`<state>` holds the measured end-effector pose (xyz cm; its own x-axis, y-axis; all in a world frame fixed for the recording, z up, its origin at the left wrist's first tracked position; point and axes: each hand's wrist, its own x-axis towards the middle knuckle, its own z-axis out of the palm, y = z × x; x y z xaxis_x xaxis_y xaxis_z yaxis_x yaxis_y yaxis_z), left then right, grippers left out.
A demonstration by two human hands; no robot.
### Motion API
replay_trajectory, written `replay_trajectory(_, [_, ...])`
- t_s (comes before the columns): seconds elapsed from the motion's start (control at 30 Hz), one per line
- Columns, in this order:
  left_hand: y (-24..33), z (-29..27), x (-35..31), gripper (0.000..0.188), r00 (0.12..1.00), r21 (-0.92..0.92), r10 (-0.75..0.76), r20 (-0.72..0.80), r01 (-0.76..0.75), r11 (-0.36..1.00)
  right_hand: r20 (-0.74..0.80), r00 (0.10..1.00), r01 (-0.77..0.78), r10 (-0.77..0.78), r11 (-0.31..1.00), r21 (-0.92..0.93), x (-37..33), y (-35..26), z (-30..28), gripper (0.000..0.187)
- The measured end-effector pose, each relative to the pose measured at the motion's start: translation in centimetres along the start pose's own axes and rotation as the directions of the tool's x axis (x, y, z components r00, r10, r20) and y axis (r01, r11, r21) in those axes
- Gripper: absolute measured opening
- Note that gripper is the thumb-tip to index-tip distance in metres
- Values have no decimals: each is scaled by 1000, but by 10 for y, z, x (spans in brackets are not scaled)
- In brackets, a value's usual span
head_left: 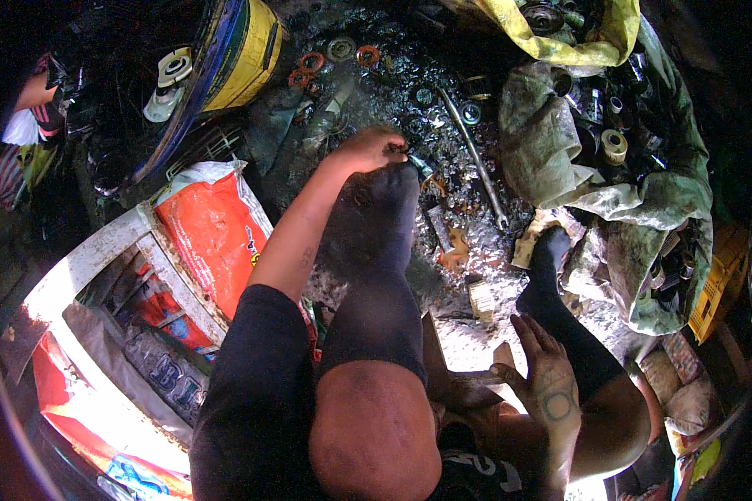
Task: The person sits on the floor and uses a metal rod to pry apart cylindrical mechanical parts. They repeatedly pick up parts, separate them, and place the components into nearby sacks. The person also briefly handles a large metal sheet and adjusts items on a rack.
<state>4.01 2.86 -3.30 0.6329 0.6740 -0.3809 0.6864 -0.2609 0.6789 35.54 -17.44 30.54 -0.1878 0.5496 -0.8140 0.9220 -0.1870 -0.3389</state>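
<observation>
Near the middle, my left hand (374, 150) is closed just beyond my sock-covered left foot (393, 188). Its fingertips meet at a small, shiny metal piece (421, 164), but what they hold is not clear. My right hand (545, 371) is held over my bent right leg, fingers stretched out and thumb apart, with nothing in it. On the dark, oily ground to the right of my left hand lies a long metal rod (475, 154). A flat, brownish broken piece (454, 249) and a small pale block (480, 299) lie closer to me.
Orange rings (368, 56) and small metal parts litter the far ground. A grey cloth sack (539, 138) of metal parts spreads at right, below a yellow-rimmed sack (530, 37). At left are a yellow-and-blue tub (246, 54), a white frame (88, 271) and a red bag (205, 230).
</observation>
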Motion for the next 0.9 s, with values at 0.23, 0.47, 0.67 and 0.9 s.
replay_trajectory(0.23, [6, 6, 21, 48, 974, -192, -154, 167, 185, 964, -3, 1000, 8, -8, 999, -33, 2, 3, 3, 76])
replay_trajectory(0.47, [-4, -11, 27, 44, 974, -12, -37, 221, 41, 999, -27, 999, 31, -32, 999, -41, 5, 2, 4, 75])
replay_trajectory(0.67, [-18, -33, 14, 44, 953, 43, -15, 302, 3, 999, -13, 1000, 21, -21, 999, -26, 11, 2, 10, 73])
replay_trajectory(0.9, [-8, -26, 35, 40, 960, 96, 27, 279, -56, 994, -8, 1000, 9, -10, 1000, -20, 9, -4, 11, 71])
